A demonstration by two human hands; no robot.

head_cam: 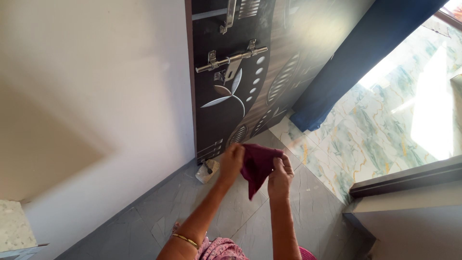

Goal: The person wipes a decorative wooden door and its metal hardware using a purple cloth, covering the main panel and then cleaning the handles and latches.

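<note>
Both my hands hold a small dark maroon cloth (256, 166) in front of me, above the grey tiled floor. My left hand (231, 161) pinches its upper left edge, and a gold bangle sits on that forearm. My right hand (280, 174) grips the cloth's right edge. The cloth hangs between them with a corner pointing down.
A dark patterned door (250, 82) with metal latches (230, 60) stands ahead, next to a white wall (96, 96). A small stone door stopper (208, 171) lies at the door's foot. A dark blue curtain (356, 53) hangs to the right, over sunlit marble-patterned floor (385, 120). A ledge (409, 192) is at right.
</note>
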